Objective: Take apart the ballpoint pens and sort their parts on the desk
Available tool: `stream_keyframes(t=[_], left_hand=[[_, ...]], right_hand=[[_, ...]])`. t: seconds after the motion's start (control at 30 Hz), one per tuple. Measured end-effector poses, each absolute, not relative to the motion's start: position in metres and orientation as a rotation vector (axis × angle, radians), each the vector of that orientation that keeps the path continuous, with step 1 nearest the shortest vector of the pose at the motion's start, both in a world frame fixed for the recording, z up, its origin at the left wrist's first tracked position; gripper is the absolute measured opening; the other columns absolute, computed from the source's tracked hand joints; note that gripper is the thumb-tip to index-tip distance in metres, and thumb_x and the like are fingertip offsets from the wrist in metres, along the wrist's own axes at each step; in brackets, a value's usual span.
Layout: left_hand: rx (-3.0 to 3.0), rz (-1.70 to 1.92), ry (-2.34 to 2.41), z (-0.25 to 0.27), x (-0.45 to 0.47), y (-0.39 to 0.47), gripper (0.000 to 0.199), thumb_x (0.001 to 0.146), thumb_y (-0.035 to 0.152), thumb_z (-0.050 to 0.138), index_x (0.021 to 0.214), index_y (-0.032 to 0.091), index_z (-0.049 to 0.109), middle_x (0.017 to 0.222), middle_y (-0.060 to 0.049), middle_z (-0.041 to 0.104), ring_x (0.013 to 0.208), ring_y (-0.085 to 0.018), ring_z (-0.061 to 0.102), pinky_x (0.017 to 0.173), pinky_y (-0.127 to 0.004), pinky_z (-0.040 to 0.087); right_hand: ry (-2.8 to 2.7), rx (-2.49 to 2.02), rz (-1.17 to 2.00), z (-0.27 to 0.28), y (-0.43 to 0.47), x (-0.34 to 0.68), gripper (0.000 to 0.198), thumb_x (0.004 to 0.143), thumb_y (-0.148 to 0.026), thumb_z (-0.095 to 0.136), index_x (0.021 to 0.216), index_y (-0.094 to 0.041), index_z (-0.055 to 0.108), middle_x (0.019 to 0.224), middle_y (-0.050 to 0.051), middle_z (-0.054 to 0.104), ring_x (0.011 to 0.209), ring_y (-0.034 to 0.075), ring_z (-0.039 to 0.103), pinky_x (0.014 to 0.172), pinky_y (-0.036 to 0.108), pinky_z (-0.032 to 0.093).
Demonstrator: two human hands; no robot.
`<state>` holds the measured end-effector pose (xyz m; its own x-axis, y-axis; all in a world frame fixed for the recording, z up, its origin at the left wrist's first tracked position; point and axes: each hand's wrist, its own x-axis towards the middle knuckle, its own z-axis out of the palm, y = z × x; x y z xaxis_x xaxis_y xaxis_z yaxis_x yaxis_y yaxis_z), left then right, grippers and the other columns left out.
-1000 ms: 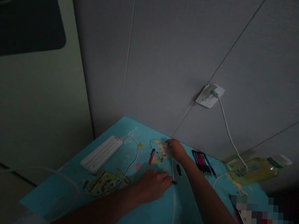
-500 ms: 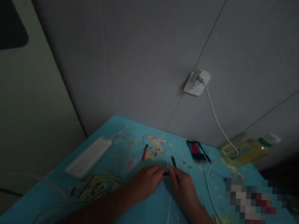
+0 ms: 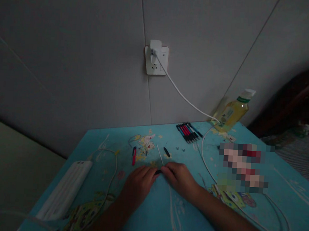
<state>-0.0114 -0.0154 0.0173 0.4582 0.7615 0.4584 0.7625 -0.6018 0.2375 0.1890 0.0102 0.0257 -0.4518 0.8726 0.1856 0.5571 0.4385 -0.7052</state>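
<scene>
My left hand (image 3: 140,182) and my right hand (image 3: 179,176) meet above the middle of the table. Both are closed, with fingertips pinching a short black pen part (image 3: 158,172) between them; most of it is hidden. Just beyond the fingers lies a thin white stick like a pen refill (image 3: 160,154), its near end against my right hand. A separate black pen piece (image 3: 167,151) rests farther back. To the left is a red and black pen barrel (image 3: 133,156). Two tiny dark pieces (image 3: 180,149) sit right of the black piece.
A row of red, blue and black pens (image 3: 188,133) lies near the wall. At the left stands a white power strip (image 3: 66,190). A bottle of yellow liquid (image 3: 234,115) is at the back right, beside a white cable (image 3: 183,96) from the wall socket (image 3: 149,70). A pixelated patch covers the right side.
My view has swung right and levelled, so the wall socket and bottle appear farther left. Both hands still hold the black pen part together. The loose black piece now shows clear of my right hand.
</scene>
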Motion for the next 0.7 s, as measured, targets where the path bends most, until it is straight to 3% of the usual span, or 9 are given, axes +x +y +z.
stream_keyframes(t=[0.23, 0.43, 0.5, 0.6, 0.7], left_hand=[[-2.735, -0.856, -1.384, -0.005, -0.022, -0.009, 0.028, 0.1, 0.034, 0.045, 0.109, 0.016, 0.064, 0.09, -0.007, 0.072, 0.077, -0.017, 0.07, 0.072, -0.029, 0.059], [-2.769, -0.782, -1.244, -0.011, -0.03, -0.007, 0.027, 0.1, 0.029, 0.045, 0.117, 0.017, 0.062, 0.1, -0.008, 0.071, 0.088, -0.018, 0.069, 0.08, -0.033, 0.058], [-2.752, -0.798, -1.222, -0.009, -0.029, -0.005, 0.027, 0.1, 0.03, 0.044, 0.115, 0.016, 0.062, 0.099, -0.008, 0.071, 0.087, -0.018, 0.069, 0.079, -0.032, 0.058], [-2.744, -0.812, -1.211, -0.009, -0.025, -0.003, 0.03, 0.101, 0.03, 0.039, 0.112, 0.015, 0.062, 0.097, -0.009, 0.071, 0.085, -0.018, 0.069, 0.076, -0.031, 0.059], [-2.778, -0.78, -1.17, -0.011, -0.021, -0.003, 0.026, 0.1, 0.025, 0.042, 0.113, 0.016, 0.062, 0.101, -0.008, 0.071, 0.09, -0.019, 0.068, 0.082, -0.035, 0.058]], right_hand=[[-2.132, -1.08, 0.834, 0.027, 0.009, 0.19, 0.013, 0.095, -0.028, 0.056, 0.098, -0.019, 0.065, 0.091, 0.003, 0.067, 0.087, 0.016, 0.062, 0.079, 0.026, 0.046], [-2.163, -1.065, 0.945, 0.032, 0.006, 0.191, 0.017, 0.099, -0.029, 0.047, 0.099, -0.021, 0.063, 0.087, 0.001, 0.067, 0.079, 0.013, 0.063, 0.074, 0.023, 0.046], [-2.147, -1.069, 0.923, 0.031, 0.005, 0.191, 0.011, 0.095, -0.027, 0.055, 0.103, -0.021, 0.061, 0.093, 0.001, 0.066, 0.084, 0.014, 0.063, 0.076, 0.023, 0.047], [-2.144, -1.079, 0.886, 0.03, 0.004, 0.191, 0.027, 0.086, -0.033, 0.068, 0.108, -0.021, 0.058, 0.1, 0.003, 0.065, 0.088, 0.016, 0.062, 0.077, 0.024, 0.046], [-2.12, -1.136, 0.901, 0.029, 0.006, 0.193, 0.014, 0.095, -0.034, 0.055, 0.099, -0.022, 0.06, 0.088, 0.0, 0.065, 0.079, 0.014, 0.062, 0.072, 0.024, 0.046]])
